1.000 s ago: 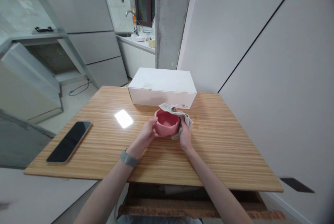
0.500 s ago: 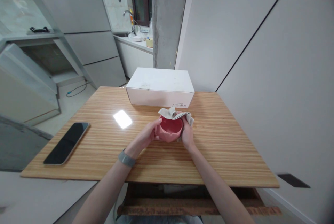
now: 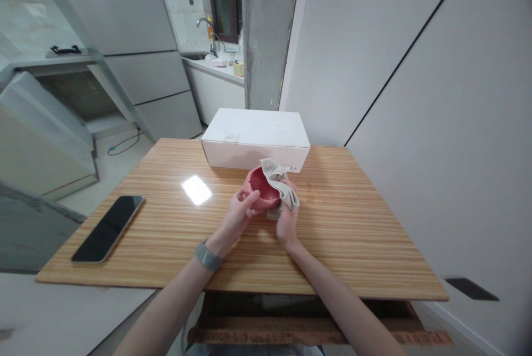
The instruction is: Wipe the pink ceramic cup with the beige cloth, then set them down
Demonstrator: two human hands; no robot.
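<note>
A small pink bowl (image 3: pixel 260 184) is held tilted above the wooden table, its opening facing me. My left hand (image 3: pixel 241 212) grips its lower left rim, thumb on the near edge and fingers behind. On the bowl's right side, my right hand (image 3: pixel 287 222) is closed on a light grey cloth (image 3: pixel 276 179), which is bunched against the rim and outer wall. The cloth covers most of my right fingers. A grey band (image 3: pixel 208 256) circles my left wrist.
A white closed box (image 3: pixel 255 137) stands on the wooden table (image 3: pixel 349 223) just beyond my hands. Toward the left edge lies a black-screened phone (image 3: pixel 108 228). Below the near edge is an open drawer (image 3: pixel 266 328). A white wall (image 3: pixel 407 123) borders the right.
The bowl has turned and tilted, moving slightly up and left. My left grip has shifted to its lower rim. The cloth has moved from the far rim round to the right side.
</note>
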